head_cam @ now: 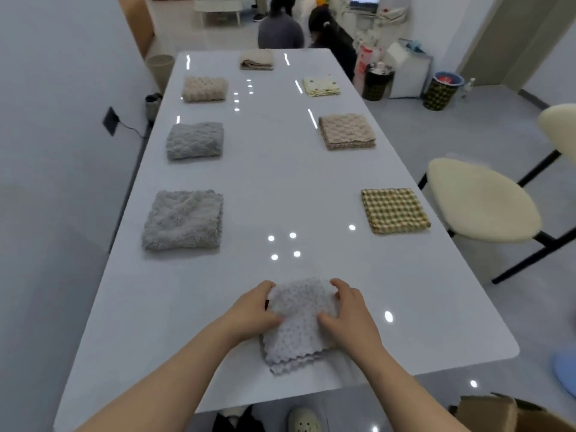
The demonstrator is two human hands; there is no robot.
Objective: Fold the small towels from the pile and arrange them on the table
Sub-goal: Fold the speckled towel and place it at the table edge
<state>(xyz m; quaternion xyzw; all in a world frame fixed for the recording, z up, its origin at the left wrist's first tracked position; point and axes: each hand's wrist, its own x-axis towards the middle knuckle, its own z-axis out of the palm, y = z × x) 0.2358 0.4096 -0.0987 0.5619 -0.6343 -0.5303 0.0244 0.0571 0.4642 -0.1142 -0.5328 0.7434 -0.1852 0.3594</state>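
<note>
Gripping the grey towel [297, 335] at the bench's [280, 182] near edge, left hand [255, 310] and right hand [350, 314] curl fingers [339, 288] round its sides, probably squaring the fold before adding it to the folded towels [184, 218].

A pale grey dotted towel [299, 325] was held folded at the near end of a glossy white table [280, 182]. It was gripped on its left side by the left hand [254, 310] and on its right side by the right hand [349, 316], with thumbs laid on top and fingers curled over the far corners. Seven folded towels were set out beyond it. Along the left edge were a fluffy grey towel [184, 219], a second grey towel [195, 140] and a beige towel [204, 88]. A tan towel [257, 59] was at the far end. Along the right edge were a cream patterned towel [321, 86], a beige textured towel [346, 131] and a checked yellow-brown towel [395, 210]. A cream-cushioned chair [480, 199] was placed near the right edge.
</note>
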